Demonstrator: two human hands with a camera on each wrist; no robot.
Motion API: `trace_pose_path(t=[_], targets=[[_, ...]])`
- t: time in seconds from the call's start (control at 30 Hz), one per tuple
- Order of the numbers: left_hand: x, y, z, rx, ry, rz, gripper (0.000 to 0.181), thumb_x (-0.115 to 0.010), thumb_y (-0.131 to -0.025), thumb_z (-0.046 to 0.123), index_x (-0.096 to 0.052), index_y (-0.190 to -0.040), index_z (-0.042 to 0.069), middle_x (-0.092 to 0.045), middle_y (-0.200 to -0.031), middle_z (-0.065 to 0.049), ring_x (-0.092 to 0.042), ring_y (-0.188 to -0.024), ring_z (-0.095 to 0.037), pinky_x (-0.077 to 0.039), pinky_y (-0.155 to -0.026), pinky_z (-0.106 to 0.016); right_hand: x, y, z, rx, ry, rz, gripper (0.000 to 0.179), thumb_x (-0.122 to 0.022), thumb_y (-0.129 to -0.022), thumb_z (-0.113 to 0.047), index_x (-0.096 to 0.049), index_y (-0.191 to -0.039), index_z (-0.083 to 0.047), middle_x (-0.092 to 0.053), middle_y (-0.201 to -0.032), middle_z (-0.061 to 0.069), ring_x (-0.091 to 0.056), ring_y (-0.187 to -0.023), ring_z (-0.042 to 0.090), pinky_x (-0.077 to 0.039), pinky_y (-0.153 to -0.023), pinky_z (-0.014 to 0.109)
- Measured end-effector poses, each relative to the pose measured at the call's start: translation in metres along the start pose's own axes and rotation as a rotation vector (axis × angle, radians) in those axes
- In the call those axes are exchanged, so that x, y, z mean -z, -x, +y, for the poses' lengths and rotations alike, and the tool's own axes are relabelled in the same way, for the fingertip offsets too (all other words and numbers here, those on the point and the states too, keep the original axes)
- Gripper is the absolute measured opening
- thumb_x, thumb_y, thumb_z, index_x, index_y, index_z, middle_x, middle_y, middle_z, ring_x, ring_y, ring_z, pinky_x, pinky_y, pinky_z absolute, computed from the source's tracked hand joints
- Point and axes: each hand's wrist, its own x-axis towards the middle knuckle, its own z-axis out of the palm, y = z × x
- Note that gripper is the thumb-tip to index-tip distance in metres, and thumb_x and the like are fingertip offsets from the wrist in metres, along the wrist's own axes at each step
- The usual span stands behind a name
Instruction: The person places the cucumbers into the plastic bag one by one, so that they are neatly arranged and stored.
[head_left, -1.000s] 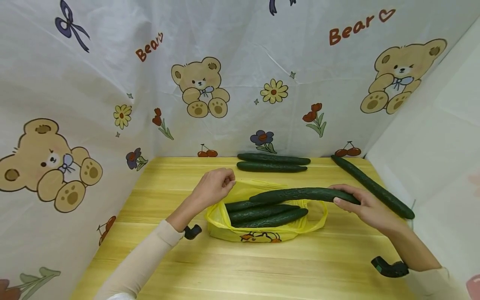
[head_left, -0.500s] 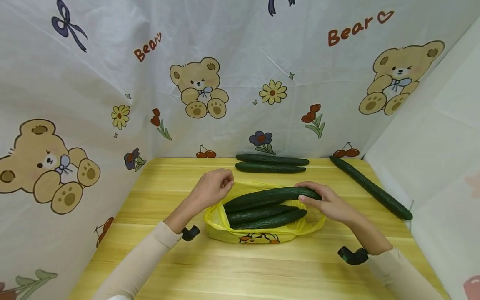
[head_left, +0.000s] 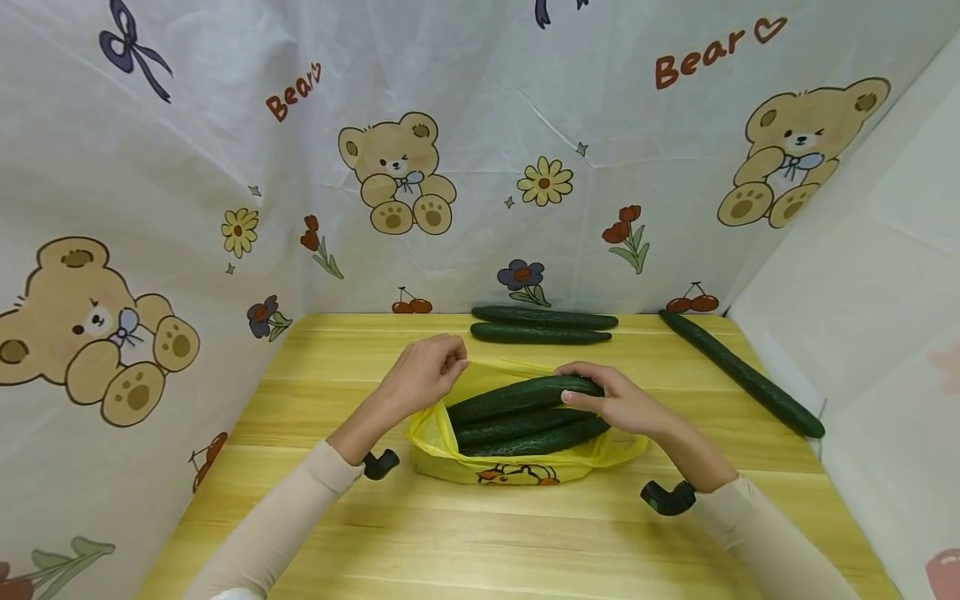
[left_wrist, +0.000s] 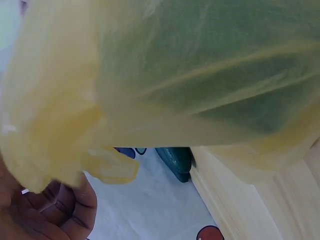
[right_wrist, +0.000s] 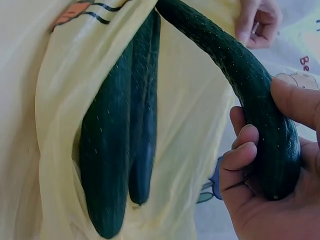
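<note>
A yellow plastic bag (head_left: 495,477) lies on the wooden table with its mouth spread upward. My left hand (head_left: 429,372) pinches the bag's edge at its left side and keeps it raised. My right hand (head_left: 611,402) grips the right end of a long dark green cucumber (head_left: 510,398). That cucumber's left end is inside the bag, above the other cucumbers (right_wrist: 107,150) lying there. In the right wrist view the fingers (right_wrist: 240,160) and thumb wrap around its end. Through the thin yellow film in the left wrist view, the cucumbers show as green shapes.
Two cucumbers (head_left: 543,325) lie side by side at the table's back edge. Another cucumber (head_left: 742,373) lies slanted along the right side. A bear-printed cloth (head_left: 480,192) stands behind and to the left, and a white wall (head_left: 892,275) borders the right.
My right hand has moved left with the cucumber, bringing it from over the bag's mouth down into the bag. My left hand keeps its place at the bag's edge.
</note>
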Motion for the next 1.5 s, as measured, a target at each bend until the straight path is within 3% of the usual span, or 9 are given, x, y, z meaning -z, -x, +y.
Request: trace_pose_path(t=[0.07,0.23,0.53,0.73,0.9,1.03,1.33,1.5], targets=[[0.000,0.000,0.001,-0.002,0.003,0.004,0.008,-0.070,-0.106,0.017,-0.071,-0.098,0.016,-0.064,-0.085,0.004,-0.054,-0.067,-0.009,-0.048,-0.063,-0.027,-0.004,-0.004,0.000,0.001,-0.014,-0.013,0.043,-0.059,-0.112,-0.025,-0.058,-0.149,-0.003,-0.062,-0.148,0.018,-0.058,-0.135,0.038,-0.049,-0.112,0.054],[0.001,0.000,0.001,-0.002,0.008,0.012,0.008,-0.071,-0.106,0.016,-0.070,-0.098,0.016,-0.064,-0.085,0.003,-0.053,-0.067,-0.009,-0.047,-0.062,-0.027,-0.012,-0.013,0.003,0.014,-0.024,-0.027,0.045,-0.059,-0.113,-0.025,-0.056,-0.151,-0.001,-0.058,-0.154,0.021,-0.052,-0.145,0.043,-0.043,-0.119,0.063],[0.001,0.001,0.001,-0.002,0.012,0.013,0.009,-0.070,-0.106,0.018,-0.069,-0.097,0.017,-0.063,-0.084,0.004,-0.053,-0.066,-0.008,-0.047,-0.062,-0.027,-0.022,-0.021,0.002,0.040,0.013,-0.038,0.040,-0.061,-0.112,-0.027,-0.061,-0.147,-0.007,-0.062,-0.150,0.019,-0.056,-0.142,0.043,-0.042,-0.118,0.067],[0.002,0.001,0.002,0.007,0.021,0.017,0.008,-0.071,-0.105,0.017,-0.070,-0.098,0.016,-0.064,-0.084,0.004,-0.053,-0.067,-0.009,-0.047,-0.063,-0.027,-0.028,-0.018,0.007,0.013,0.241,0.067,0.036,-0.072,-0.105,-0.025,-0.067,-0.140,-0.015,-0.070,-0.141,0.008,-0.066,-0.131,0.032,-0.052,-0.112,0.058],[0.001,0.000,0.002,0.004,0.031,0.018,0.007,-0.071,-0.106,0.018,-0.070,-0.099,0.017,-0.065,-0.086,0.004,-0.054,-0.068,-0.008,-0.048,-0.063,-0.027,-0.034,-0.016,0.012,0.054,0.388,0.230,0.031,-0.076,-0.102,-0.021,-0.071,-0.131,-0.010,-0.073,-0.129,0.010,-0.068,-0.122,0.033,-0.056,-0.106,0.055],[0.000,0.000,0.002,0.008,0.030,0.019,0.008,-0.071,-0.106,0.019,-0.069,-0.098,0.017,-0.064,-0.085,0.004,-0.055,-0.068,-0.008,-0.048,-0.063,-0.027,-0.033,-0.014,0.012,0.077,0.384,0.307,0.029,-0.076,-0.102,-0.021,-0.071,-0.128,-0.009,-0.073,-0.123,0.012,-0.069,-0.115,0.034,-0.058,-0.100,0.055],[0.001,0.002,0.002,0.025,0.044,0.013,0.009,-0.070,-0.107,0.019,-0.068,-0.098,0.017,-0.063,-0.085,0.004,-0.055,-0.068,-0.009,-0.048,-0.063,-0.029,-0.030,-0.011,0.012,0.060,0.358,0.285,0.032,-0.075,-0.103,-0.022,-0.070,-0.132,-0.008,-0.073,-0.124,0.013,-0.068,-0.115,0.036,-0.057,-0.095,0.059],[0.001,0.003,0.002,0.029,0.037,0.010,0.009,-0.069,-0.107,0.021,-0.068,-0.098,0.018,-0.063,-0.086,0.004,-0.054,-0.068,-0.009,-0.048,-0.063,-0.028,-0.027,-0.007,0.014,0.065,0.344,0.311,0.031,-0.075,-0.103,-0.022,-0.071,-0.132,-0.010,-0.074,-0.124,0.010,-0.069,-0.113,0.035,-0.057,-0.092,0.058]])
